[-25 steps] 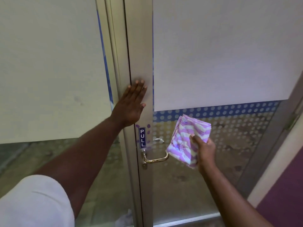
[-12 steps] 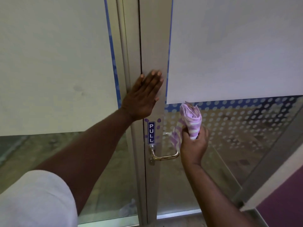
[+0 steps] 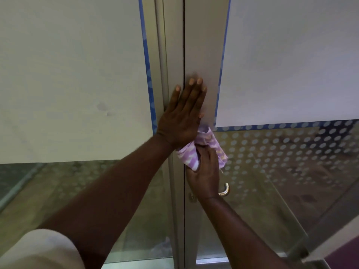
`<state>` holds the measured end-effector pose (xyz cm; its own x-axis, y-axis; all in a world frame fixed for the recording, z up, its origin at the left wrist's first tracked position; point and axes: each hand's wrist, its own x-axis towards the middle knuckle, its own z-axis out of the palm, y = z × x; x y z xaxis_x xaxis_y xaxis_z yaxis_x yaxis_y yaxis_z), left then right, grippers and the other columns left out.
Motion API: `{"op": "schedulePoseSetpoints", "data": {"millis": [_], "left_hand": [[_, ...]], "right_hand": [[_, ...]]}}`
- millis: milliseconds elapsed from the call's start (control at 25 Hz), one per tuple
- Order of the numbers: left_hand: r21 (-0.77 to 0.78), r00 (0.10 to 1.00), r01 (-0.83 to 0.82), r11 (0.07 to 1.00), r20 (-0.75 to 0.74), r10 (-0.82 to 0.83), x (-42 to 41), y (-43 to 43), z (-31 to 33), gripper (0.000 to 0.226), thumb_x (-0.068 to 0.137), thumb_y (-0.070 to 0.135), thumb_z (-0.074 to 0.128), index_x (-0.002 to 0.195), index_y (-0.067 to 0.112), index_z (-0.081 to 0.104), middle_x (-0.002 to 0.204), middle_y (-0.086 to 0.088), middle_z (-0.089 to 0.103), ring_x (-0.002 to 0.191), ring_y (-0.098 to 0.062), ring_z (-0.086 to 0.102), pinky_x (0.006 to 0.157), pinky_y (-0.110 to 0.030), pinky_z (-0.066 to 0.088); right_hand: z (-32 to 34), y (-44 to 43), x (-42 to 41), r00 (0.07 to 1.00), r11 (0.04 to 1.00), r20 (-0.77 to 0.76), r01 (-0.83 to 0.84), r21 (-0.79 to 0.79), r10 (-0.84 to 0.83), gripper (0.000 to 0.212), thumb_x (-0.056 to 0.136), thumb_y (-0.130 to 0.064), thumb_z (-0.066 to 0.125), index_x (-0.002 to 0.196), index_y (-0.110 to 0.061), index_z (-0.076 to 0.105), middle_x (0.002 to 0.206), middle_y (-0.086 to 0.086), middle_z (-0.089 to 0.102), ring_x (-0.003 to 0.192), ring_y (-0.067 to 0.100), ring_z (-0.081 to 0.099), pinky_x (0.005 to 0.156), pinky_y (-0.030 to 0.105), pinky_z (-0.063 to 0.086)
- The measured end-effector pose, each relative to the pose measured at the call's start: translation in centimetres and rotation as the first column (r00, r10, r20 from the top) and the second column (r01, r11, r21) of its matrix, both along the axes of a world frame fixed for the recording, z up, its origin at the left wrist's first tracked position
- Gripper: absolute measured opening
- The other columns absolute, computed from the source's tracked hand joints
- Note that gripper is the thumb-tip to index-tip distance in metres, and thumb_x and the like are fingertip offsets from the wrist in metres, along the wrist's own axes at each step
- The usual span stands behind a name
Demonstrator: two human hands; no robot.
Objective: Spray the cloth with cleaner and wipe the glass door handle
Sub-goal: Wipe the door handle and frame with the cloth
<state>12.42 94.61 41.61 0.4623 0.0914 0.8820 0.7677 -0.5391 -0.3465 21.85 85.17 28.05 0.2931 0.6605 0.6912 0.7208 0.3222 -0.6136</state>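
Observation:
My left hand (image 3: 183, 115) lies flat, fingers spread, on the metal door frame (image 3: 204, 45) above the lock area. My right hand (image 3: 205, 174) grips a bunched purple-and-white striped cloth (image 3: 206, 144) and presses it against the frame, just under my left palm, where the PULL label was. The brass lever handle (image 3: 225, 190) shows only its curved end, below and right of my right hand; the rest is hidden behind that hand. No spray bottle is in view.
The glass door (image 3: 281, 171) has a dotted frosted band and a white sheet (image 3: 291, 59) covering its upper part. A second white sheet (image 3: 68, 74) covers the left pane. A metal threshold (image 3: 211, 261) runs along the bottom.
My right hand has carried the cloth left and upward from beside the handle onto the frame, covering the PULL label. My left hand stays flat on the frame. The camera has moved closer.

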Motion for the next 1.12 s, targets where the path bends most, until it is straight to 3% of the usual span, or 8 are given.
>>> {"op": "schedulePoseSetpoints", "data": {"millis": [120,280,440,560,680,800,960,1120], "left_hand": [[0.002,1.0,-0.005,1.0,-0.01,0.005,-0.1,0.0,0.0,0.059,0.108,0.024,0.049,0.158,-0.003,0.036,0.164,-0.024,0.04,0.153,-0.04,0.036,0.131,-0.049,0.007],[-0.027,1.0,0.0,1.0,-0.029,-0.001,-0.3,-0.5,0.4,0.061,0.106,0.024,0.052,0.158,-0.004,0.037,0.165,-0.026,0.037,0.155,-0.04,0.034,0.13,-0.051,0.013],[-0.043,0.996,0.002,0.999,-0.085,-0.005,-1.2,-0.9,0.9,0.062,0.106,0.023,0.051,0.158,-0.005,0.035,0.166,-0.027,0.034,0.156,-0.041,0.031,0.129,-0.054,0.019],[-0.026,0.995,-0.023,0.999,-0.102,0.02,-1.1,-0.8,0.8,0.06,0.108,0.025,0.05,0.158,-0.005,0.037,0.165,-0.026,0.035,0.155,-0.042,0.033,0.129,-0.055,0.02],[-0.007,0.995,-0.036,0.999,-0.096,0.035,-1.0,-0.7,0.6,0.06,0.108,0.025,0.05,0.158,-0.005,0.037,0.165,-0.026,0.036,0.155,-0.041,0.034,0.128,-0.055,0.019],[-0.017,0.996,-0.025,1.0,-0.081,0.024,-0.9,-0.7,0.6,0.061,0.107,0.025,0.051,0.158,-0.005,0.036,0.165,-0.026,0.036,0.155,-0.041,0.034,0.129,-0.055,0.018],[-0.006,0.997,-0.026,1.0,-0.07,0.026,-1.0,-0.5,0.5,0.062,0.106,0.025,0.056,0.157,-0.005,0.038,0.164,-0.025,0.038,0.154,-0.041,0.036,0.128,-0.055,0.02],[-0.001,0.998,-0.025,1.0,-0.064,0.025,-0.9,-0.5,0.6,0.063,0.105,0.026,0.057,0.157,-0.005,0.038,0.164,-0.026,0.039,0.153,-0.041,0.037,0.128,-0.054,0.02]], "right_hand": [[-1.5,0.2,0.3,0.992,0.999,0.124,-0.007,-0.045,0.013,0.064,0.074,-0.023,0.066,0.136,-0.008,0.063,0.127,0.016,0.064,0.119,0.032,0.055,0.103,0.041,0.045],[-4.6,-1.1,0.9,0.982,0.979,0.161,-0.07,-0.19,0.101,0.069,0.07,-0.013,0.07,0.138,-0.016,0.063,0.128,0.01,0.064,0.119,0.031,0.06,0.099,0.042,0.052],[-6.4,-2.6,1.3,0.967,0.94,0.175,-0.122,-0.318,0.185,0.07,0.076,-0.013,0.069,0.145,-0.022,0.059,0.141,0.003,0.058,0.132,0.024,0.055,0.109,0.037,0.048],[-4.8,-2.9,1.3,0.963,0.95,0.184,-0.139,-0.28,0.196,0.07,0.08,-0.012,0.068,0.148,-0.021,0.056,0.14,0.006,0.057,0.132,0.023,0.052,0.109,0.038,0.048],[-1.2,-1.4,1.6,0.973,0.99,0.207,-0.074,-0.123,0.098,0.062,0.085,-0.013,0.067,0.146,-0.012,0.058,0.137,0.016,0.057,0.127,0.031,0.053,0.103,0.044,0.05],[1.1,-0.2,2.1,0.984,0.998,0.177,0.007,-0.06,0.004,0.059,0.089,-0.02,0.06,0.147,-0.008,0.056,0.146,0.021,0.052,0.136,0.038,0.049,0.111,0.045,0.045],[-2.0,0.0,2.8,0.946,0.997,0.322,0.064,-0.037,-0.049,0.049,0.087,-0.02,0.058,0.132,-0.002,0.066,0.129,0.025,0.059,0.122,0.043,0.056,0.099,0.05,0.051],[-5.9,-1.3,3.0,0.95,0.99,0.314,0.04,-0.135,0.004,0.056,0.08,-0.006,0.07,0.136,-0.007,0.065,0.128,0.019,0.06,0.123,0.034,0.054,0.097,0.044,0.053]]}}
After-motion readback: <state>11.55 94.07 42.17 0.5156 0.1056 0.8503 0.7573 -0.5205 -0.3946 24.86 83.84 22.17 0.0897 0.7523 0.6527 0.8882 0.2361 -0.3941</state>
